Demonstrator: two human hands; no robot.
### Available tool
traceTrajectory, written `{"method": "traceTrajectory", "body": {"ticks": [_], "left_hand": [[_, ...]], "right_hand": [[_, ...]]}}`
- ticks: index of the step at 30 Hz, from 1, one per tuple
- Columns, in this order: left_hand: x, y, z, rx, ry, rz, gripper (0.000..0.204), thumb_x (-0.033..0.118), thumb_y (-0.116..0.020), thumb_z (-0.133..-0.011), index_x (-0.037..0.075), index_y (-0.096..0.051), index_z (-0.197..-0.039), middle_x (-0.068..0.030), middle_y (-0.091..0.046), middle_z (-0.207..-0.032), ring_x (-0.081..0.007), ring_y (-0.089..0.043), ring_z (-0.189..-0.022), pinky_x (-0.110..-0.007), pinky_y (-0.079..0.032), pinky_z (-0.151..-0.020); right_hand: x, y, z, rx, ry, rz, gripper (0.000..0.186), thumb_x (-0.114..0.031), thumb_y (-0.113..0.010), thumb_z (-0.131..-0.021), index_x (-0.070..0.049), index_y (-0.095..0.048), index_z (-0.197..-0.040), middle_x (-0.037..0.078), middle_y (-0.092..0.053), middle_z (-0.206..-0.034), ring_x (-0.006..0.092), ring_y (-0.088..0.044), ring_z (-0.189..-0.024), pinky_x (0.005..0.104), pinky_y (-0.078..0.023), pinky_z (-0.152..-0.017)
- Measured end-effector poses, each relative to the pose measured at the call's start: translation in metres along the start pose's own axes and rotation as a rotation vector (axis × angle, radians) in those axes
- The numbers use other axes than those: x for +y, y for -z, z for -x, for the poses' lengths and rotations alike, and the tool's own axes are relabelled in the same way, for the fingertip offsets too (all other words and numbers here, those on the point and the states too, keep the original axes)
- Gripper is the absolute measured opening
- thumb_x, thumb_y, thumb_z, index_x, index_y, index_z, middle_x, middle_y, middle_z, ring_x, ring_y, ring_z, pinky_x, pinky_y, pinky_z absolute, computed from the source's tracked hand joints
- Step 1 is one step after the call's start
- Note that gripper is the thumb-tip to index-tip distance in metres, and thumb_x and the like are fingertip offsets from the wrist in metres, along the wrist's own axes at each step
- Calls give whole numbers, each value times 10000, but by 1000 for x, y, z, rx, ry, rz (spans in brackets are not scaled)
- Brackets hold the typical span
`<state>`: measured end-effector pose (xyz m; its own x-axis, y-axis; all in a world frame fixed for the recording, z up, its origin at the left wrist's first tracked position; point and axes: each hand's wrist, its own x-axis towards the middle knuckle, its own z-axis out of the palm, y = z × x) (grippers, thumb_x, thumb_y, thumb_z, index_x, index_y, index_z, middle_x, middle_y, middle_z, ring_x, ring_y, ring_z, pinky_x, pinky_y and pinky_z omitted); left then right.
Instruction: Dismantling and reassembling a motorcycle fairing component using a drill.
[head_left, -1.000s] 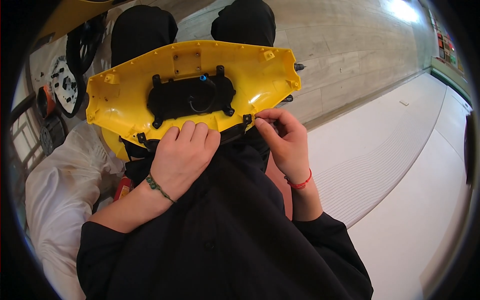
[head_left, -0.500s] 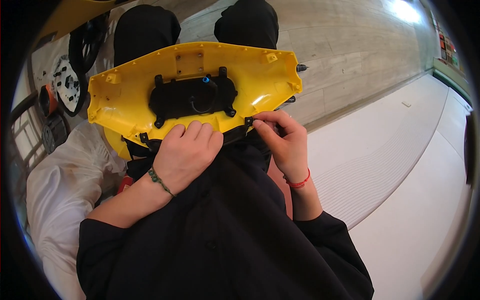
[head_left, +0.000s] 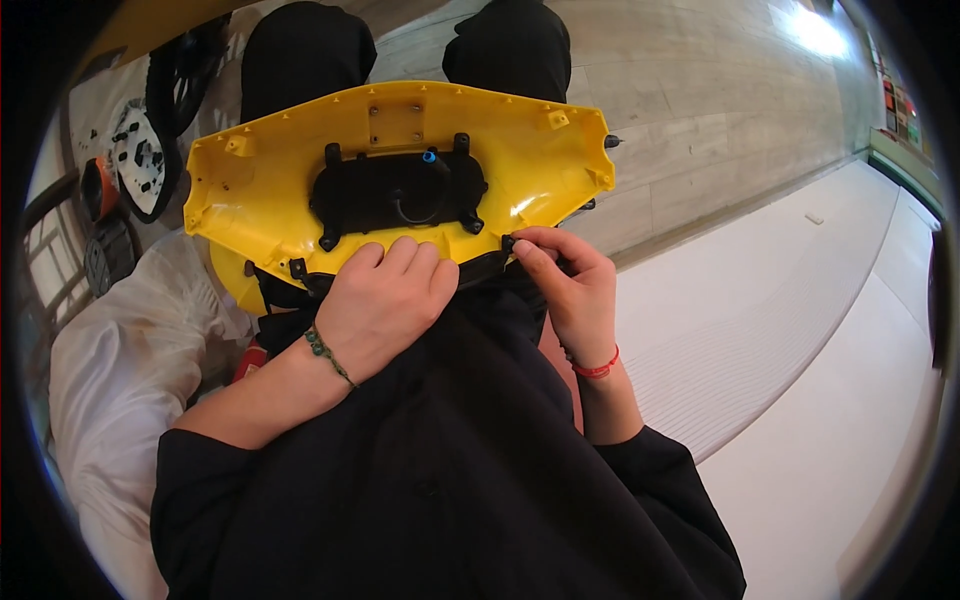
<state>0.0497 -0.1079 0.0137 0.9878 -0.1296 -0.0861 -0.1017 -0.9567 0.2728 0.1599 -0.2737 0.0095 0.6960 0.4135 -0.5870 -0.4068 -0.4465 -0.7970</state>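
Note:
A yellow plastic shell (head_left: pixel 270 190), hollow side up, rests across my lap. Set in its middle is a black housing (head_left: pixel 350 195) with corner lugs, a short black cable and a blue-tipped connector (head_left: pixel 430 157). Along the near edge runs a black trim piece (head_left: pixel 482 272) with small tabs. My left hand (head_left: pixel 390 295) is closed over that near edge, its fingertips hidden on the black trim and shell. At the right end of the trim, my right hand (head_left: pixel 565 280) pinches with thumb and forefinger at a small black tab (head_left: pixel 508 245); anything else between the fingertips is hidden.
White plastic sheeting (head_left: pixel 130 370) lies at the left. Beyond it are a black ring-shaped part (head_left: pixel 180 90), a white panel with black pieces (head_left: pixel 138 150) and an orange-and-black round part (head_left: pixel 97 190). A white ribbed surface (head_left: pixel 760 300) stretches along the right, beside wood-look flooring (head_left: pixel 680 110).
The shell and both hands appear slightly farther right in the picture. My left hand keeps its hold on the near edge, and my right fingers stay at the black tab.

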Motion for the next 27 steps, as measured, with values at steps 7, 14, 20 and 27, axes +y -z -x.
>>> {"method": "traceTrajectory", "body": {"ticks": [7, 14, 20, 27], "left_hand": [[-1, -6, 3, 36, -13, -24, 89, 154, -553, -673, 132, -473, -702, 9, -420, -666, -124, -461, -661, -248, -344, -552], [0, -5, 4, 16, 2, -5, 86, 143, -538, -678, 122, -468, -723, -4, -416, -675, -138, -473, -659, -259, -363, -560], [0, -8, 6, 64, -4, -36, 95, 160, -556, -680, 140, -465, -698, 12, -416, -667, -119, -452, -649, -250, -340, -542], [1, -9, 5, 39, 4, -6, 83, 144, -543, -684, 132, -467, -715, -3, -414, -676, -136, -469, -656, -259, -359, -557]], "right_hand": [[-2, 1, 0, -11, 26, 102, 117, -50, -644, -795, 24, -641, -886, -40, -492, -636, 26, -385, -576, 180, -314, -523], [-2, -2, -1, -9, 53, 164, 101, -39, -652, -783, 21, -637, -863, -37, -473, -608, 31, -371, -547, 190, -305, -501], [0, -5, 0, 10, 126, 200, 102, -30, -660, -774, 13, -630, -861, -32, -473, -605, 33, -369, -544, 188, -301, -497], [-1, -5, -1, 17, 227, 316, 97, -12, -661, -757, -13, -622, -845, 9, -455, -598, 78, -401, -530, 221, -328, -493]]}}
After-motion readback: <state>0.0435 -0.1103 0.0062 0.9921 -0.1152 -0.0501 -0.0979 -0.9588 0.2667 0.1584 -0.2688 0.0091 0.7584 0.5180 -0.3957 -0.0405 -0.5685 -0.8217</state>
